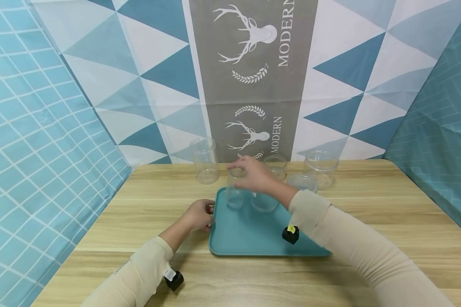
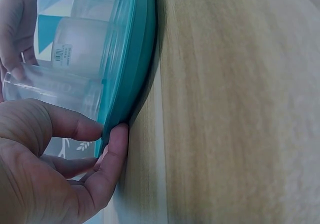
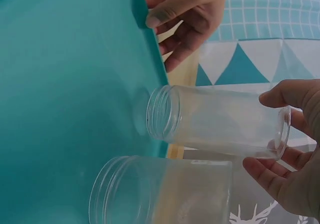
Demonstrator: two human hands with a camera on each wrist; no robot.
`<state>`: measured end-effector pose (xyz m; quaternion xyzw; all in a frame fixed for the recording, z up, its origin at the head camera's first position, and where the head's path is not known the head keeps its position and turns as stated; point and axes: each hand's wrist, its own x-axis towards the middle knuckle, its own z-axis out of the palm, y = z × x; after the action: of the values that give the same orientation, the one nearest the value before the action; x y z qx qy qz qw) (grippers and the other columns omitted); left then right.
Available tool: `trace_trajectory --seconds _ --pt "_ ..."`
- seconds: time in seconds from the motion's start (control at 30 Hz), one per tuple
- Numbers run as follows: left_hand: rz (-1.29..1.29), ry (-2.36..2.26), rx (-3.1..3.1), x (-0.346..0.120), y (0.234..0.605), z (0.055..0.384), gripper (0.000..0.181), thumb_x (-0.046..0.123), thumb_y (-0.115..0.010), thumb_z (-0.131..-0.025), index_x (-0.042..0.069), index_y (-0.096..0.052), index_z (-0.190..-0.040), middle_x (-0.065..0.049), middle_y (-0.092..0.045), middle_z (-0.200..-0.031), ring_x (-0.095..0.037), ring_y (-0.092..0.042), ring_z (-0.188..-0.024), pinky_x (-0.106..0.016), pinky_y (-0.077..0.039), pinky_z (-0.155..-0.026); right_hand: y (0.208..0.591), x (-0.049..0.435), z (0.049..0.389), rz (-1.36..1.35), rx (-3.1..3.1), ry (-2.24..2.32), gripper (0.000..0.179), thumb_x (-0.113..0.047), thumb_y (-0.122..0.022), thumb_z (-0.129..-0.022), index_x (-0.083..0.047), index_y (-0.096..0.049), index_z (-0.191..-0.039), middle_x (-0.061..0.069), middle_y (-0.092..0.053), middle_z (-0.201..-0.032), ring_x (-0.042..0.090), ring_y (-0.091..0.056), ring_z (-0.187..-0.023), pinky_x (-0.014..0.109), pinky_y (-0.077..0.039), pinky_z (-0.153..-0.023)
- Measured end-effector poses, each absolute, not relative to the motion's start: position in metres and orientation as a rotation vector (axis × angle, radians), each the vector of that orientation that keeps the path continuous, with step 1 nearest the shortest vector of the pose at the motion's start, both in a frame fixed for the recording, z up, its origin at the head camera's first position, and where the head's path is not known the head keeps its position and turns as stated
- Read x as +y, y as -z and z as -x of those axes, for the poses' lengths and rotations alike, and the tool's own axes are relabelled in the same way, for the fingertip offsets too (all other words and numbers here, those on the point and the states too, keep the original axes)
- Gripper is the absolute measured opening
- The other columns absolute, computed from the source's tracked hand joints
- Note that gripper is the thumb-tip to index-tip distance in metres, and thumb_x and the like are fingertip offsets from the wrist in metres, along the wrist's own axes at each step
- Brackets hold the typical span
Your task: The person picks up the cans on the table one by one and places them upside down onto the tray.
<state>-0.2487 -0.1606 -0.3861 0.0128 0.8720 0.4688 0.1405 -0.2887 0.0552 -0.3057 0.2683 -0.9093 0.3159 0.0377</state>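
Note:
My left hand pinches the left rim of a teal tray, thumb on the inner side and fingers outside and under it. With my right hand I grip a slim clear jar around its base end. That jar is upside down, its threaded mouth at the tray's back left corner. Beside it a wider clear jar, also mouth down, stands on the tray; a small barcode label shows on it in the left wrist view. My right forearm covers part of the tray's right side.
A tall clear jar stands on the wooden table behind and left of the tray. More clear containers stand at the back right, including a wide jar and a low one. A patterned cloth wall closes the back.

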Motion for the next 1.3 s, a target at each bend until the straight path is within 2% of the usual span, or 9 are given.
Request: trace_trajectory --seconds 0.13,0.4,0.57,0.73,1.0,1.3 --pt "-0.039 -1.361 2.515 -0.160 0.387 0.250 0.067 -0.018 -0.057 -0.074 -0.010 -0.044 -0.139 -0.015 -0.055 -0.103 -0.023 -0.060 -0.074 -0.033 -0.059 -0.059 0.308 0.051 0.288 -0.853 -2.783 -0.870 0.052 -0.010 -0.073 -0.076 -0.021 -0.067 -0.126 0.006 -0.056 -0.125 0.020 -0.057 -0.102 0.031 -0.050 -0.072" --pt "-0.037 -1.363 2.513 -0.160 0.387 0.249 0.068 -0.019 -0.056 -0.072 -0.010 -0.044 -0.139 -0.015 -0.055 -0.102 -0.023 -0.059 -0.073 -0.033 -0.059 -0.059 0.311 0.045 0.288 -0.908 -2.763 -0.795 0.053 -0.009 -0.075 -0.075 -0.013 -0.066 -0.127 0.006 -0.059 -0.124 0.020 -0.057 -0.104 0.031 -0.051 -0.078" --pt "-0.030 -1.361 2.514 -0.160 0.385 0.249 0.068 -0.018 -0.056 -0.073 -0.010 -0.043 -0.139 -0.015 -0.054 -0.103 -0.022 -0.059 -0.073 -0.033 -0.059 -0.060 0.312 0.043 0.286 -0.905 -2.780 -0.786 0.053 -0.010 -0.076 -0.076 -0.013 -0.065 -0.128 0.006 -0.058 -0.128 0.020 -0.059 -0.103 0.031 -0.052 -0.077" --pt "-0.025 -1.361 2.512 -0.160 0.385 0.249 0.068 -0.018 -0.057 -0.074 -0.010 -0.043 -0.139 -0.015 -0.055 -0.103 -0.023 -0.059 -0.075 -0.033 -0.059 -0.060 0.314 0.042 0.286 -0.926 -2.763 -0.758 0.052 -0.010 -0.076 -0.077 -0.013 -0.065 -0.128 0.005 -0.059 -0.130 0.020 -0.059 -0.110 0.030 -0.052 -0.079" --pt "-0.022 -1.357 2.509 -0.159 0.385 0.249 0.067 -0.017 -0.057 -0.075 -0.009 -0.044 -0.140 -0.016 -0.055 -0.106 -0.023 -0.061 -0.079 -0.033 -0.059 -0.061 0.316 0.042 0.286 -0.925 -2.770 -0.698 0.052 -0.016 -0.077 -0.079 -0.014 -0.064 -0.129 0.004 -0.058 -0.133 0.022 -0.054 -0.121 0.035 -0.049 -0.094" --pt "-0.025 -1.384 2.504 -0.159 0.385 0.248 0.066 -0.018 -0.056 -0.074 -0.010 -0.044 -0.138 -0.015 -0.054 -0.102 -0.023 -0.059 -0.075 -0.035 -0.059 -0.059 0.311 0.042 0.282 -0.920 -2.755 -0.622 0.049 -0.021 -0.078 -0.079 -0.014 -0.065 -0.127 0.003 -0.059 -0.130 0.022 -0.055 -0.120 0.037 -0.048 -0.096"
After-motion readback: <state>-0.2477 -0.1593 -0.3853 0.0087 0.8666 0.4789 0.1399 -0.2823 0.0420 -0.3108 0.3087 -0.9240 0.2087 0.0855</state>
